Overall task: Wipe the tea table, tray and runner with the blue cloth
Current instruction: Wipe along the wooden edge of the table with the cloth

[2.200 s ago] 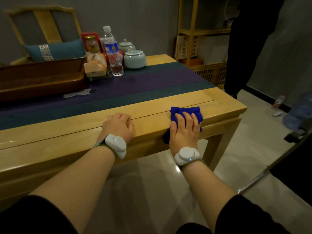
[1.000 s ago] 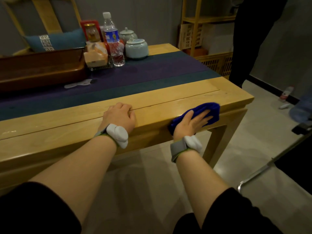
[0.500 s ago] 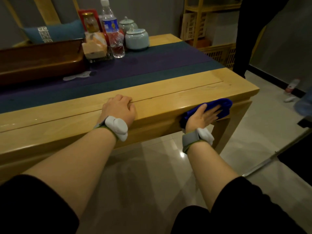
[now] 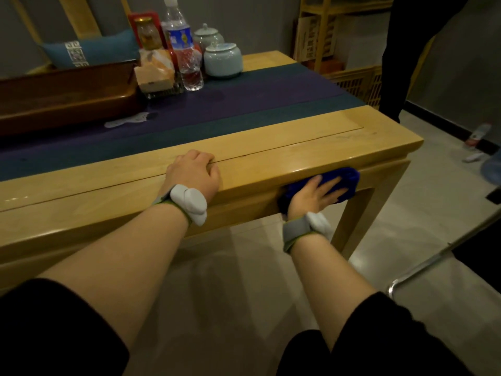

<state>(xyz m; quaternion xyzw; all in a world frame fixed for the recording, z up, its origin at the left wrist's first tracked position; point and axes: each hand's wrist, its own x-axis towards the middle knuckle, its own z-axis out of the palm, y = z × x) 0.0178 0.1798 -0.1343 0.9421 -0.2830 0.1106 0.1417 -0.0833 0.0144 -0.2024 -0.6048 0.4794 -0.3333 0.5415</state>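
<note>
The right hand [image 4: 311, 195] presses the blue cloth [image 4: 344, 180] flat-fingered against the tea table [image 4: 298, 156] side rail; cloth beneath the palm is hidden. The left hand [image 4: 193, 172] rests nearby on top, fingers curled, gripping nothing.

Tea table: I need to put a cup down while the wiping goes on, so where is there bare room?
The runner is bare between the lidded jars and the table's right end. The wood strip between the runner and the front edge is free right of the left hand. It is crowded around the water bottle and wooden tray.
</note>
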